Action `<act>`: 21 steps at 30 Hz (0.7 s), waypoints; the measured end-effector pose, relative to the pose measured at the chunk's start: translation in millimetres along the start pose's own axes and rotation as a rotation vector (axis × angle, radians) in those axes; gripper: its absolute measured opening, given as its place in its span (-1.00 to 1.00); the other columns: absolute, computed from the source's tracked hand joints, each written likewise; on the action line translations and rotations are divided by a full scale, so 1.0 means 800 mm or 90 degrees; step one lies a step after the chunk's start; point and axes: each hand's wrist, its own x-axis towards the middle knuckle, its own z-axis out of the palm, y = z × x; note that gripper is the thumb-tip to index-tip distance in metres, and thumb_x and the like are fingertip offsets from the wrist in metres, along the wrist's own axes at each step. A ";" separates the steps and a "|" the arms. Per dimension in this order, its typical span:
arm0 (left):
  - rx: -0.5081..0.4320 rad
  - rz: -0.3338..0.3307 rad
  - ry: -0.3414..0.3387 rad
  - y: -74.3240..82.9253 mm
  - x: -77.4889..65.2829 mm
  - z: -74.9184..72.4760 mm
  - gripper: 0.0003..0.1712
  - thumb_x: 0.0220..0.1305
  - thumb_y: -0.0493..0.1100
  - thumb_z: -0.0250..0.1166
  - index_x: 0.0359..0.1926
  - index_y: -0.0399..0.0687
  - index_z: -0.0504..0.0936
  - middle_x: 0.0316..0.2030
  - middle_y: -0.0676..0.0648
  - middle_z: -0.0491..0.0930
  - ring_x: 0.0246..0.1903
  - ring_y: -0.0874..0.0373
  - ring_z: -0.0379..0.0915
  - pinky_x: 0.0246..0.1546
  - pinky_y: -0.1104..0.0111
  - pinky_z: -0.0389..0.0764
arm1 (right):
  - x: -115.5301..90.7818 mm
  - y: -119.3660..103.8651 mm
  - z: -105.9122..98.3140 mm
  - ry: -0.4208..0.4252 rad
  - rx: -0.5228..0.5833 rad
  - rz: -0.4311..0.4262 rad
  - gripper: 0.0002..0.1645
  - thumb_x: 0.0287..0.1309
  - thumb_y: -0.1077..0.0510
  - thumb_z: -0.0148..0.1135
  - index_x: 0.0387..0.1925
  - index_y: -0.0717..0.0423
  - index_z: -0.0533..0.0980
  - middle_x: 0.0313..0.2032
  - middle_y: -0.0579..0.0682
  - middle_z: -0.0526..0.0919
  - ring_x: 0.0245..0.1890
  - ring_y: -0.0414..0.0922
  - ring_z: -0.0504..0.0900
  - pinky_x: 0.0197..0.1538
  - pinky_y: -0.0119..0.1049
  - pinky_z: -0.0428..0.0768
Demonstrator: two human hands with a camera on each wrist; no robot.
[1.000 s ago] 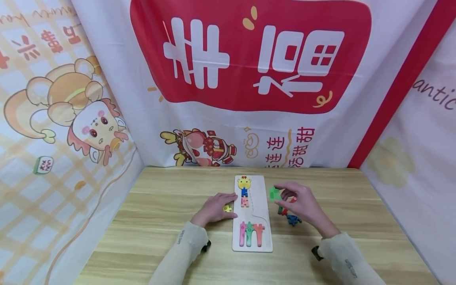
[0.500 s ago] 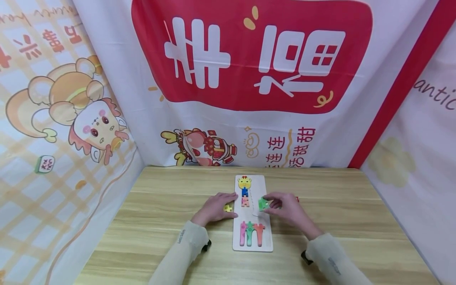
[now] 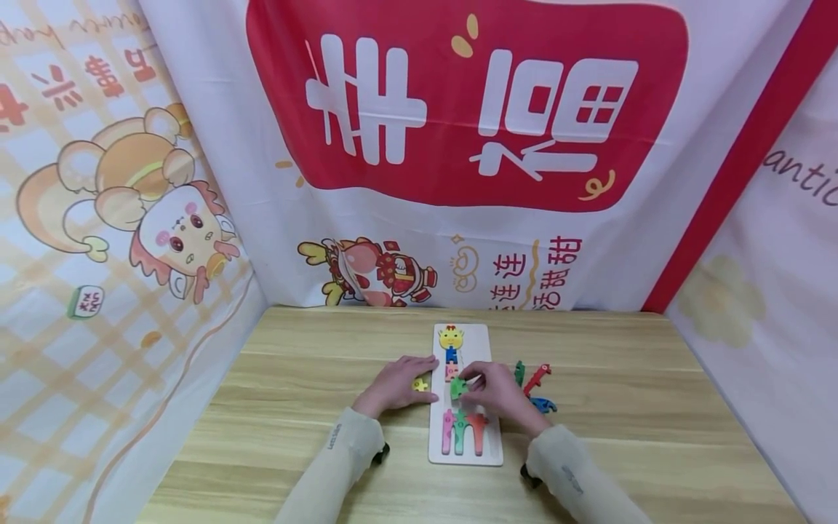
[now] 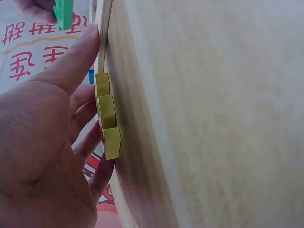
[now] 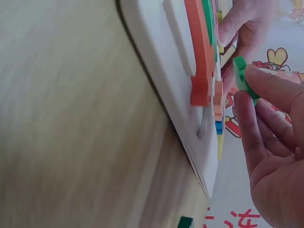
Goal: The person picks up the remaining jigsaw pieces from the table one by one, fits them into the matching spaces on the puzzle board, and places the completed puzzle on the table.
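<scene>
A white puzzle board (image 3: 478, 343) bears a yellow giraffe head (image 3: 451, 338), blue and orange neck pieces below it, and pink, green and orange leg pieces (image 3: 479, 435) at its near end. My right hand (image 3: 495, 393) pinches a green puzzle piece (image 5: 241, 78) between thumb and fingers, raised over the board's middle. At the board's left edge rests my left hand (image 3: 396, 383), its thumb and fingers spread along the edge. A yellow puzzle piece (image 4: 107, 110) lies between that thumb and the fingers, beside the board.
Right of the board lie loose puzzle pieces: a green one (image 3: 519, 372), a red one (image 3: 537, 380) and a blue one (image 3: 544, 405). The wooden table (image 3: 314, 349) ends at a printed cloth (image 3: 262, 276) behind, with more cloth at both sides.
My right hand has carried the green puzzle piece left, from beside the board to above its middle. The loose pieces at right are uncovered again. My left hand has stayed in place.
</scene>
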 end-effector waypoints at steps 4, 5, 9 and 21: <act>0.006 0.009 0.004 -0.001 0.001 0.001 -0.09 0.31 0.39 0.31 0.58 0.27 0.27 0.58 0.12 0.22 0.56 -0.01 0.12 0.54 -0.12 0.17 | 0.002 0.000 0.007 0.007 0.011 0.023 -0.58 0.02 0.14 0.63 -0.05 -0.07 0.68 -0.19 -0.09 0.69 -0.31 -0.15 0.64 -0.21 -0.27 0.69; 0.006 0.012 0.006 -0.001 0.001 0.002 -0.09 0.31 0.38 0.31 0.57 0.26 0.28 0.58 0.11 0.23 0.56 -0.02 0.12 0.54 -0.12 0.18 | 0.003 0.000 0.008 0.007 0.011 0.023 -0.58 0.02 0.14 0.63 -0.05 -0.07 0.68 -0.17 -0.08 0.68 -0.30 -0.15 0.64 -0.21 -0.27 0.69; 0.006 0.021 0.012 -0.002 0.001 0.001 -0.09 0.31 0.36 0.32 0.57 0.22 0.29 0.57 0.08 0.24 0.55 -0.04 0.14 0.52 -0.14 0.19 | 0.007 0.000 0.013 0.005 0.018 0.019 -0.57 0.02 0.12 0.63 -0.04 -0.05 0.68 -0.12 -0.06 0.68 -0.27 -0.16 0.65 -0.20 -0.26 0.70; 0.009 0.012 0.008 0.002 -0.002 -0.002 -0.09 0.30 0.39 0.32 0.57 0.25 0.29 0.57 0.12 0.24 0.56 0.00 0.14 0.53 -0.10 0.20 | 0.018 0.003 0.022 0.005 0.007 0.049 -0.60 0.02 0.12 0.63 -0.06 -0.03 0.69 -0.20 -0.09 0.70 -0.29 -0.15 0.65 -0.23 -0.27 0.70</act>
